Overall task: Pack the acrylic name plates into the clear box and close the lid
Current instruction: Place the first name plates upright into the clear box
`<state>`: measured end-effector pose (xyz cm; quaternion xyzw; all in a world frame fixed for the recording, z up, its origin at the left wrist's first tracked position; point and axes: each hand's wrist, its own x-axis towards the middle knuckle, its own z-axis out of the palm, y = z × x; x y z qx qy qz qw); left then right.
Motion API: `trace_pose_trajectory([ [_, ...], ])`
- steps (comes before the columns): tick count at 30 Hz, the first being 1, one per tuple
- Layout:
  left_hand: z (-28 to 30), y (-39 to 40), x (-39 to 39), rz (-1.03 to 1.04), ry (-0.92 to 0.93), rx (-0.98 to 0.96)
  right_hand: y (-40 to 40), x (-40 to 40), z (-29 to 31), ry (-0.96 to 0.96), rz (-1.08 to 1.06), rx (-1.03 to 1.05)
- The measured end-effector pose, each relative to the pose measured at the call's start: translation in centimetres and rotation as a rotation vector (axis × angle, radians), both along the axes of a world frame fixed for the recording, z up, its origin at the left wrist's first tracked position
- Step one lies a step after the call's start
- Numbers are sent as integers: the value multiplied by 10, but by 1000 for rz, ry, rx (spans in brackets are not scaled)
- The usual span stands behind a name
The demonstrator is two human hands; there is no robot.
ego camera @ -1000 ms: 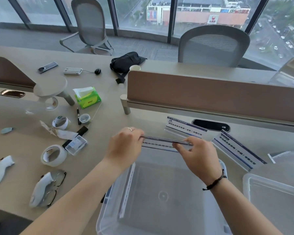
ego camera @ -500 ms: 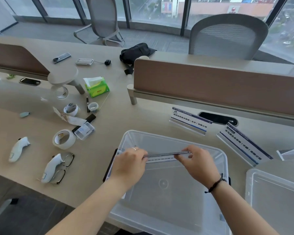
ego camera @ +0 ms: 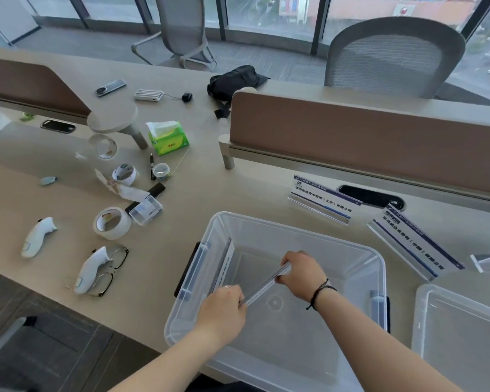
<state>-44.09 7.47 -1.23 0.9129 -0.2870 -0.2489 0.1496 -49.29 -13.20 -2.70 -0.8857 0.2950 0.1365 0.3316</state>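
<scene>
Both hands' grip on name plate [ego camera: 266,284] inside clear box [ego camera: 294,224], tape roll [ego camera: 112,222] beside

A clear box [ego camera: 294,230] is seen open on the worktop, its lid not fitted. One acrylic name plate [ego camera: 222,264] is stood on edge against the wall at 9 o'clock inside it. A second plate [ego camera: 266,285] is held edge-up and slanted over the box floor. Two more plates [ego camera: 321,203] [ego camera: 413,246], white with blue bands, are laid on the worktop at 1 o'clock from the box.
</scene>
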Motion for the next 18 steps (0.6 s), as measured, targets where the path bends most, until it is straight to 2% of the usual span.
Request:
trace_pose_trajectory([
  [4,-6,8,3,33,32,24,13,20,-2,32,60,-2],
  [8,-6,8,2,78,85,10,23,31,-5,24,32,52],
  [14,-7,8,0,98,124,-5,51,23,1,6,-172,312],
  [18,-5,11,7,56,144,36,75,16,-3,3,-220,411],
])
